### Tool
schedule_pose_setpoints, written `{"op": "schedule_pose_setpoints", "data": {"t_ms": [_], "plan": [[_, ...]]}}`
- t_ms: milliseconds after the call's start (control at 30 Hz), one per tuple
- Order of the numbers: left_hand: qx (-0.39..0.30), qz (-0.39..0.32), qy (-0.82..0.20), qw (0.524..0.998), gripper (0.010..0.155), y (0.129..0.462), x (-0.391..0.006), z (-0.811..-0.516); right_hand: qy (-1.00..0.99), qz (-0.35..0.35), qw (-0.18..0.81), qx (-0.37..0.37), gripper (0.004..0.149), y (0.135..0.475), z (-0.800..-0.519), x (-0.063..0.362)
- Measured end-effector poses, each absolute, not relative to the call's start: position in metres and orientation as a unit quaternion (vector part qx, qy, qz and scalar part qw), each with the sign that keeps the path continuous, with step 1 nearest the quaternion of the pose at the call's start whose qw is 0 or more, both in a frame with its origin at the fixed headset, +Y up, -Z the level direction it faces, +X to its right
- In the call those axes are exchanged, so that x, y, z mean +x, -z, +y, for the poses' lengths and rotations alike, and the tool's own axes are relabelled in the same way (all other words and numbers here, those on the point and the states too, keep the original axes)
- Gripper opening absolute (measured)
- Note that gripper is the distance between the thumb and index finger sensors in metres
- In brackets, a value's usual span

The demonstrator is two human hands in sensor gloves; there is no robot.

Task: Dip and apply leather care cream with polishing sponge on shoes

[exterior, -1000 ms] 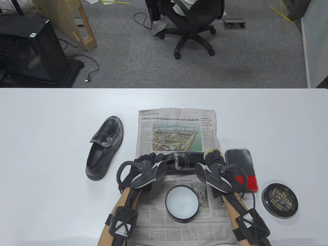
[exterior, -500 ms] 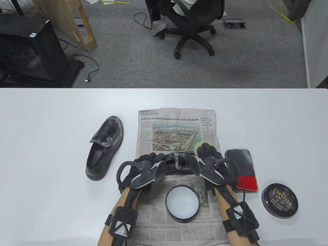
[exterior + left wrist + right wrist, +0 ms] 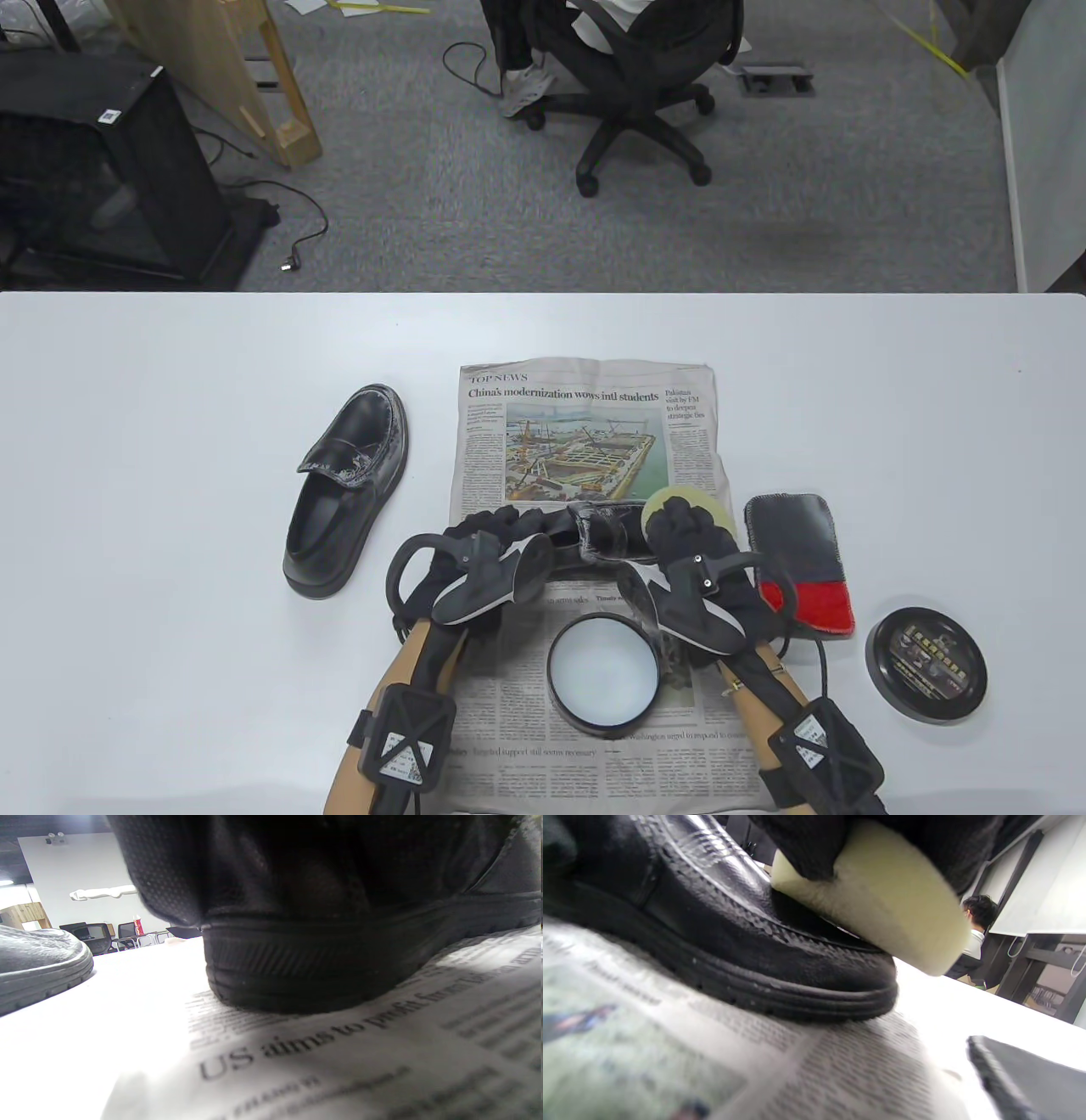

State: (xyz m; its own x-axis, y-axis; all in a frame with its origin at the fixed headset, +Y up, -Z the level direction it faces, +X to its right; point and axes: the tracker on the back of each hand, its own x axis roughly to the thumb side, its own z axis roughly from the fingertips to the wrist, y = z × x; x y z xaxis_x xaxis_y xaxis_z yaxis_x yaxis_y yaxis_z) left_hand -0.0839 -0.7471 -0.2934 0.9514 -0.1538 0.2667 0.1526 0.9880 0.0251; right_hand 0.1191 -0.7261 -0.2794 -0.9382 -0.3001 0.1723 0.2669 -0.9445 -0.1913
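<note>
A black loafer (image 3: 594, 531) lies sideways on the newspaper (image 3: 585, 424), toe to the right. My left hand (image 3: 484, 531) grips its heel end; the heel and sole (image 3: 322, 963) fill the left wrist view. My right hand (image 3: 691, 531) holds a pale yellow round sponge (image 3: 679, 501) and presses it on the shoe's toe; the right wrist view shows the sponge (image 3: 882, 904) on the toe (image 3: 780, 955). An open tin of cream (image 3: 603, 672) sits on the newspaper between my forearms. A second black loafer (image 3: 348, 488) stands on the table to the left.
A black and red cloth mitt (image 3: 797, 560) lies right of my right hand. The tin's black lid (image 3: 926, 665) lies at the right front. The white table (image 3: 170, 407) ends at the back, with office floor and a chair beyond.
My right hand with the sponge slid left along the shoe's toe, then came back a little right and toward the front. My left hand and the shoe stayed still.
</note>
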Motion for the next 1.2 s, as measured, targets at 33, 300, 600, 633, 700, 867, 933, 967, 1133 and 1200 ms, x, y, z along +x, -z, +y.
{"op": "schedule_pose_setpoints", "data": {"t_ms": [33,300,600,633,700,867,933,967,1133,1200], "plan": [[0.001,-0.135,0.076,0.988,0.072,0.294,-0.084,-0.747,0.983,0.076,0.138,-0.090,0.040,0.285,-0.728,0.120],[-0.012,-0.142,0.052,0.988,0.077,0.293,-0.088,-0.747,0.986,0.046,0.153,-0.045,0.041,0.296,-0.718,0.156],[-0.001,-0.172,-0.067,0.983,0.065,0.287,-0.112,-0.736,0.961,0.069,0.226,0.140,0.041,0.296,-0.704,0.261],[0.000,-0.172,-0.076,0.982,0.062,0.285,-0.116,-0.734,0.958,0.048,0.228,0.168,0.042,0.298,-0.711,0.276],[0.001,-0.170,-0.072,0.983,0.057,0.284,-0.120,-0.730,0.953,0.013,0.225,0.205,0.042,0.300,-0.724,0.297],[-0.052,-0.150,0.009,0.987,0.059,0.286,-0.125,-0.733,0.956,-0.122,0.139,0.229,0.049,0.295,-0.752,0.330],[-0.040,-0.144,0.000,0.989,0.055,0.287,-0.121,-0.734,0.960,-0.144,0.086,0.224,0.054,0.290,-0.749,0.332],[-0.039,-0.143,0.005,0.989,0.054,0.288,-0.120,-0.734,0.964,-0.130,0.077,0.217,0.056,0.288,-0.746,0.332],[0.024,-0.134,0.001,0.991,0.040,0.284,-0.118,-0.731,0.987,-0.047,0.046,0.148,0.063,0.266,-0.719,0.312],[0.061,-0.125,-0.020,0.990,0.038,0.279,-0.120,-0.722,0.992,-0.028,0.043,0.117,0.065,0.254,-0.711,0.303]]}}
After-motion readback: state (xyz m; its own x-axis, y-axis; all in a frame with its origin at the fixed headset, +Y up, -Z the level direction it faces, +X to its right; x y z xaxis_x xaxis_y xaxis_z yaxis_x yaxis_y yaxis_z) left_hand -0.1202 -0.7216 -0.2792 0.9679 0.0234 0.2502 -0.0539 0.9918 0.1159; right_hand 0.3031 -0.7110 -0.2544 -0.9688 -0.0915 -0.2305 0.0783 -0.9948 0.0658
